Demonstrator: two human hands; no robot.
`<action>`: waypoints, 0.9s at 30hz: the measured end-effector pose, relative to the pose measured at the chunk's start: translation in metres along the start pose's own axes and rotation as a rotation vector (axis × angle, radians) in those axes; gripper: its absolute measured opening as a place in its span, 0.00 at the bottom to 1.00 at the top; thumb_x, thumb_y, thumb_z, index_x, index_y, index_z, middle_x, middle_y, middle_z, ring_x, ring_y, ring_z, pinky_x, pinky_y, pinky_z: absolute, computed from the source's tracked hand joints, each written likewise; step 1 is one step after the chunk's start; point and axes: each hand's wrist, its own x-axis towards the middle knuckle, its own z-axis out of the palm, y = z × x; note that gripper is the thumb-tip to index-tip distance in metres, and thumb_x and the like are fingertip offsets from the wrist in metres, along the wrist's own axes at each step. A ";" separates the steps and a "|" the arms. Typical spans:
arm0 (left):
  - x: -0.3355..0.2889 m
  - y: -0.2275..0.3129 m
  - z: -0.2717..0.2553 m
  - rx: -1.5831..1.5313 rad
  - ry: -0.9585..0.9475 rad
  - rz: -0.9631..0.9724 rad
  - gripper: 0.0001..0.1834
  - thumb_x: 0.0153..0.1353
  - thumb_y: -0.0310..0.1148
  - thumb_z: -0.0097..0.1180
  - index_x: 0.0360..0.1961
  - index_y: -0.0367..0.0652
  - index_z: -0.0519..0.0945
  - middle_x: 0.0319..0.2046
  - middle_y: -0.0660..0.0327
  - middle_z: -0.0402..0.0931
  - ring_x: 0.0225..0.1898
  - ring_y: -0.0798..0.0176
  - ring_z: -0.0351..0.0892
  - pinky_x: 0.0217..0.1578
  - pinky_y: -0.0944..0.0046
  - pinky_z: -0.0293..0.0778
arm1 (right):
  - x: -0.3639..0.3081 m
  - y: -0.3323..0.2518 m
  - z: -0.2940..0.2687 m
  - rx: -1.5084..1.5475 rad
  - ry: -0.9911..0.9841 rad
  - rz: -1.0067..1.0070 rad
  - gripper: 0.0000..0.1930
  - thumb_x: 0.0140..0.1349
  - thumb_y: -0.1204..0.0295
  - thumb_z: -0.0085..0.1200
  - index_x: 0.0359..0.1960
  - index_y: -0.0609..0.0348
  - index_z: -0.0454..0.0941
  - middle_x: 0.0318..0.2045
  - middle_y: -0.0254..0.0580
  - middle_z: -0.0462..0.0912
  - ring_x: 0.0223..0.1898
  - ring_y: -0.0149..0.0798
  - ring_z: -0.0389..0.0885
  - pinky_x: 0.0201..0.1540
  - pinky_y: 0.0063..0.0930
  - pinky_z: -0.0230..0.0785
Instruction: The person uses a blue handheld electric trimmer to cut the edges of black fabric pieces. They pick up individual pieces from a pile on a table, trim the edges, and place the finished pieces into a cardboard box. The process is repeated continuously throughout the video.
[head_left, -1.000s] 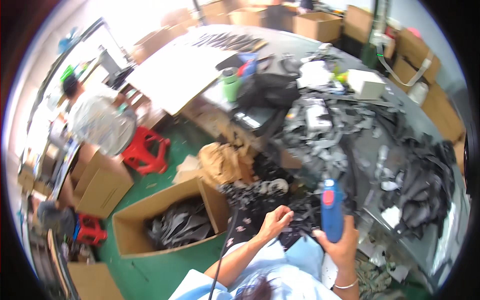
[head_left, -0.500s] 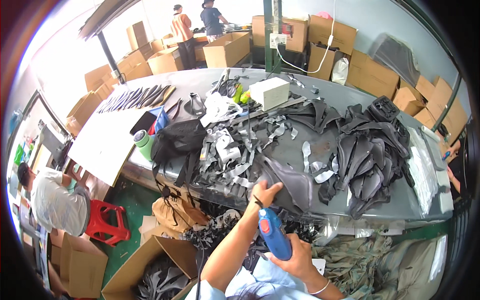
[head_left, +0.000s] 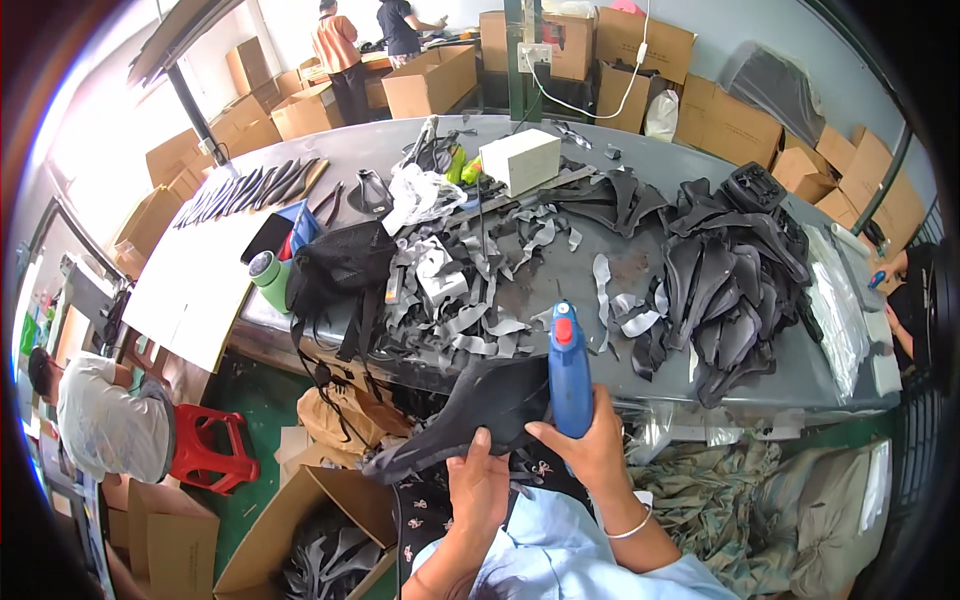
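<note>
Hands: left hand [head_left: 480, 490] is curled around the near edge of a dark grey piece, thumb on top; right hand [head_left: 592, 445] is wrapped around a blue tool, its thumb out toward the piece.
Worktable [head_left: 620, 280]: broad and grey, its near edge just beyond the hands; the spot where the piece lay half a second ago is bare.
Heap of grey pieces [head_left: 725, 285]: on the table's right side, as before.
Open carton [head_left: 352, 500]: on the floor to the left, with dark pieces inside.
Dark grey piece [head_left: 460, 415]: curved, off the table and above the lap; half a second earlier it lay on the tabletop under the left hand's reach.
Black bag [head_left: 345, 265]: on the table's left, unmoved.
Blue tool [head_left: 571, 390]: red button upward, now more upright than before, overlapping the piece's right end in view; contact cannot be told.
White box [head_left: 520, 162]: behind the scraps [head_left: 465, 322].
Green bottle [head_left: 268, 282]: beside the bag.
</note>
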 end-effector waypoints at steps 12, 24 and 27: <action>-0.060 0.046 -0.013 0.982 -0.442 -0.225 0.06 0.51 0.18 0.47 0.31 0.32 0.74 0.44 0.48 0.76 0.43 0.56 0.76 0.44 0.63 0.71 | 0.003 0.003 -0.004 0.097 -0.058 -0.120 0.25 0.41 0.69 0.68 0.39 0.63 0.67 0.25 0.46 0.79 0.28 0.41 0.80 0.34 0.31 0.71; -0.022 0.089 -0.003 0.944 -0.074 0.139 0.13 0.49 0.30 0.63 0.35 0.32 0.80 0.26 0.66 0.77 0.28 0.75 0.72 0.32 0.74 0.67 | -0.008 -0.021 -0.013 0.120 -0.277 -0.151 0.23 0.40 0.72 0.68 0.37 0.61 0.68 0.23 0.36 0.75 0.25 0.28 0.72 0.33 0.25 0.68; -0.021 0.091 -0.013 0.805 -0.060 0.137 0.14 0.51 0.28 0.62 0.38 0.30 0.80 0.29 0.63 0.78 0.30 0.74 0.73 0.32 0.74 0.68 | -0.011 -0.025 -0.016 0.146 -0.329 -0.109 0.23 0.39 0.74 0.66 0.39 0.61 0.70 0.25 0.35 0.75 0.27 0.27 0.71 0.34 0.24 0.67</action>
